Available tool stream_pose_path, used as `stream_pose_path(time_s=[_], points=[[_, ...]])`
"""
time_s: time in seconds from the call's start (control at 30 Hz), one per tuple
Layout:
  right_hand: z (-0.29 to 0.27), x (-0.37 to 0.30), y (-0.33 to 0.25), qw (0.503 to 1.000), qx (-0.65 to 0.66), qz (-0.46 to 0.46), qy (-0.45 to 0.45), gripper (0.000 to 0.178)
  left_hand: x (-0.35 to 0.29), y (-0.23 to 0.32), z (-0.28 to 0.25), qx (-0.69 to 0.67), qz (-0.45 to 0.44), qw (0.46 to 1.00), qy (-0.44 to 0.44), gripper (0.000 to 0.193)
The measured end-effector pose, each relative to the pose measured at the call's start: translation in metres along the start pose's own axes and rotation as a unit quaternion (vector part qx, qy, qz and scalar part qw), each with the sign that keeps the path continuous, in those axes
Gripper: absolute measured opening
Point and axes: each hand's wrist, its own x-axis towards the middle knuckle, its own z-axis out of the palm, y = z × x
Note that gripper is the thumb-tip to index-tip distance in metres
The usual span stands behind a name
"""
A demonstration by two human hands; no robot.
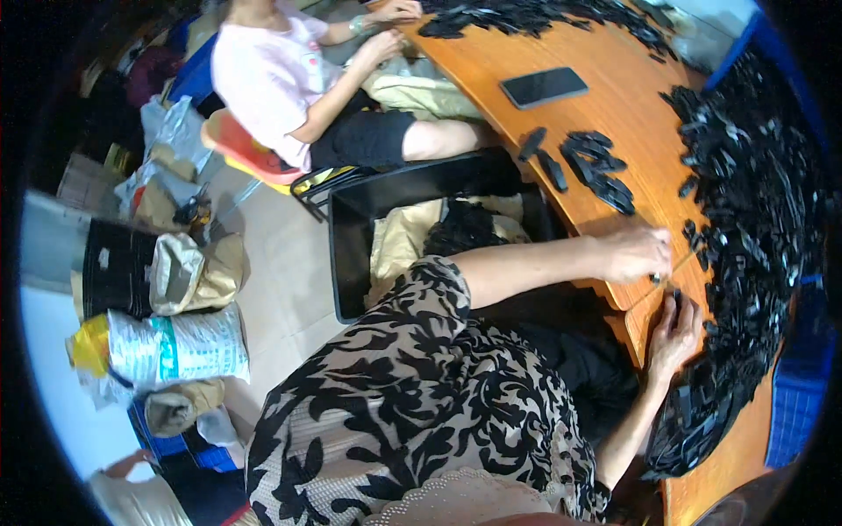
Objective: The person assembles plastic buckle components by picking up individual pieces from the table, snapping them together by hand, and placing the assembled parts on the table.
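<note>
My left hand (pixel 633 253) is over the edge of the wooden table (pixel 614 83), its fingers pinched together. A small dark bit shows at its fingertips, too small to name. Just below it, my right hand (pixel 674 340) has its fingers closed on a small black plastic piece (pixel 674 300). The two hands are close together but apart. Beyond them lies a large heap of similar black pieces (pixel 745 193). A smaller group of elongated black pieces (pixel 596 167) rests on the table past my left hand.
A black phone (pixel 544 87) lies farther up the table. A black crate (pixel 351 254) holding a beige sack (pixel 399 241) and black pieces stands beside me. A co-worker in a pink shirt (pixel 267 79) sits at the table's far part. Stuffed sacks (pixel 197 346) line the floor at left.
</note>
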Motion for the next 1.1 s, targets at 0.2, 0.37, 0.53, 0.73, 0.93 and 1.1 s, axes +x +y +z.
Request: stream_pose_path(time_s=[0.2, 0.37, 0.53, 0.73, 0.93, 1.1], points=[[0.004, 0.016, -0.023, 0.995, 0.102, 0.015, -0.003, 0.021, -0.003, -0.008, -0.010, 0.057, 0.025, 0.988, 0.139, 0.025], [0.003, 0.021, -0.031, 0.995, 0.094, -0.010, 0.006, 0.023, -0.004, -0.005, -0.013, -0.122, -0.129, 0.981, 0.073, 0.033], [-0.008, 0.021, -0.029, 0.996, 0.086, -0.002, -0.033, 0.025, 0.000, 0.000, -0.014, -0.233, -0.163, 0.957, 0.051, 0.035], [-0.005, 0.026, -0.033, 0.994, 0.083, -0.067, -0.034, 0.019, -0.002, -0.001, -0.016, -0.243, -0.170, 0.955, 0.019, 0.034], [0.028, 0.046, -0.035, 0.990, 0.122, -0.062, -0.032, 0.017, -0.004, -0.006, -0.017, -0.152, -0.147, 0.976, 0.045, 0.032], [0.034, 0.070, -0.011, 0.996, 0.037, 0.013, 0.082, 0.016, -0.014, -0.013, -0.049, 0.153, -0.116, 0.980, 0.052, 0.030]])
